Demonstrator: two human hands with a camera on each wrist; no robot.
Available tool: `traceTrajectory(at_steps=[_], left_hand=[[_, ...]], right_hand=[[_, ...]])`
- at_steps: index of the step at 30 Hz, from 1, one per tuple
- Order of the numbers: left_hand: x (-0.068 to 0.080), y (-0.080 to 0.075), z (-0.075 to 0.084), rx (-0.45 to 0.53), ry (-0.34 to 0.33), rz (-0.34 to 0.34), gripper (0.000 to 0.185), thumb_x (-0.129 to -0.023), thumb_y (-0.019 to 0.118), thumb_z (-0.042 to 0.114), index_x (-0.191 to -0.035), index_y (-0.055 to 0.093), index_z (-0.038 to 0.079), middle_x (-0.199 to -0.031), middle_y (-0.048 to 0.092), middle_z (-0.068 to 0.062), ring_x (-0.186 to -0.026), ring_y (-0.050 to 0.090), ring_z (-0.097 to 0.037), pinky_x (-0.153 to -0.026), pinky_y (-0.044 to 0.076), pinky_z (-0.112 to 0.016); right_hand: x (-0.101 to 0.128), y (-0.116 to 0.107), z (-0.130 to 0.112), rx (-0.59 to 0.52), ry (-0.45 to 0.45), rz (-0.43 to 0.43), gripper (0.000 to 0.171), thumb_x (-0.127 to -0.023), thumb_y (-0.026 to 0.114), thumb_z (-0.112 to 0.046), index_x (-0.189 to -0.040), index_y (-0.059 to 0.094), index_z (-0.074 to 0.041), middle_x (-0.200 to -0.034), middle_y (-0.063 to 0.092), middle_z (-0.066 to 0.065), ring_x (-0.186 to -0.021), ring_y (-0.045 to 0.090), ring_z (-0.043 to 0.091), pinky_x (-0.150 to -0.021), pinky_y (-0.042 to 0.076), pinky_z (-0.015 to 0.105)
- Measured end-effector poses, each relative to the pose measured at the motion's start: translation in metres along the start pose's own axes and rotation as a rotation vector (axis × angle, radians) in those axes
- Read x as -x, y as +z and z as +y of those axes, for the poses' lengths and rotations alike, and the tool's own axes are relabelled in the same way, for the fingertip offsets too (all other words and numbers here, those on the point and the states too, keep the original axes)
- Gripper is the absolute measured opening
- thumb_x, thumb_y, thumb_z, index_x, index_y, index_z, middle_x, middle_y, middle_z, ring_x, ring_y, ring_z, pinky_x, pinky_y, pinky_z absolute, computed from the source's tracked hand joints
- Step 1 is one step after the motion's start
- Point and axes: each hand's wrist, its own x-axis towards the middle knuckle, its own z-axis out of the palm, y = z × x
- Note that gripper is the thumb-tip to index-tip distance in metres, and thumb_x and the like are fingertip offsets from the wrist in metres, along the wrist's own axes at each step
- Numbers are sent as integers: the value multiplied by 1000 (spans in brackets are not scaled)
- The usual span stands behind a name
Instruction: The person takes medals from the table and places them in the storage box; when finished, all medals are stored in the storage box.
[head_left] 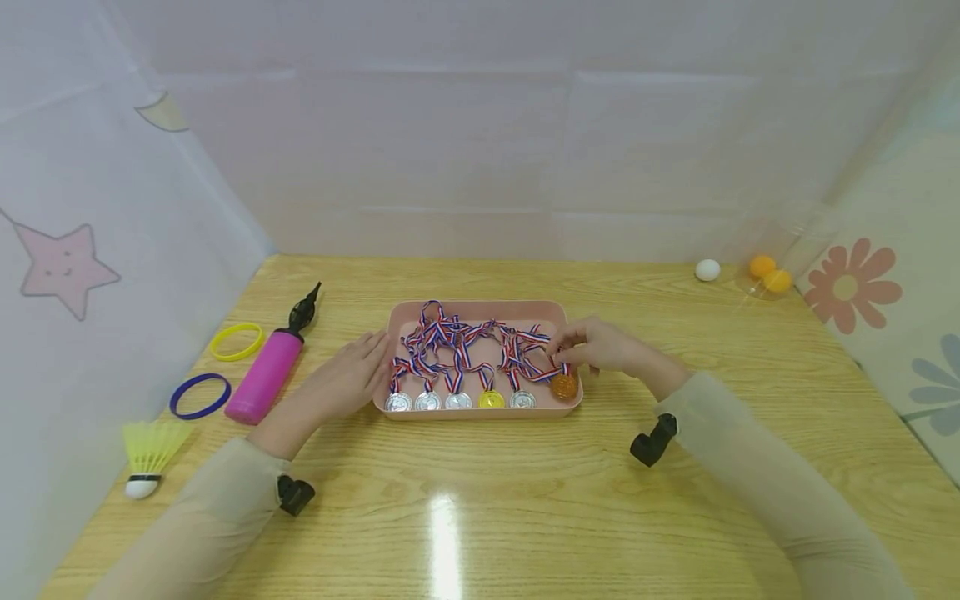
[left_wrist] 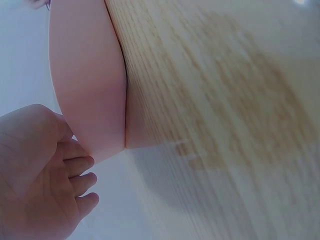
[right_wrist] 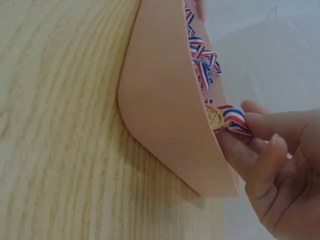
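Observation:
A pink tray holds several medals on red, white and blue ribbons. Silver medals and one gold medal lie in a row along its front side, their tangled ribbons behind them. At the tray's right end, my right hand pinches the ribbon of a bronze-coloured medal; the right wrist view shows this ribbon at the fingertips. My left hand rests against the tray's left end with fingers extended. In the left wrist view, its fingers touch the tray's outer wall.
Left of the tray lie a magenta hand pump, a yellow wristband, a blue wristband and a yellow shuttlecock. A white ball and a clear container with orange balls stand at the back right.

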Motion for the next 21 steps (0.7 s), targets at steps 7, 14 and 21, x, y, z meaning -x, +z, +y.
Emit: traceTrajectory(at_steps=[7,14,21], left_hand=[[0,0,0,-3,2,-1,47,-99,36,14,-136,30,-14,-141,28,-29,-130,22,-44,-108,18,-50],[0,0,0,-9,6,3,47,-99,35,14,-136,30,-14,-141,28,-29,-130,22,-44,-108,17,-50],[-1,-1,1,-7,17,6,47,-99,36,14,-136,30,-14,-141,29,-30,-131,22,-43,-107,20,-50]], right_hand=[[-3,7,0,47,-79,-96,15,-91,56,-4,-102,64,1,-76,60,8,-50,46,20,-35,31,22],[-6,14,-1,214,-199,-65,9,-88,60,0,-95,64,1,-79,61,5,-63,50,11,-53,45,24],[-10,21,4,431,-260,-17,13,-84,61,4,-90,68,-5,-84,63,4,-74,53,12,-67,48,28]])
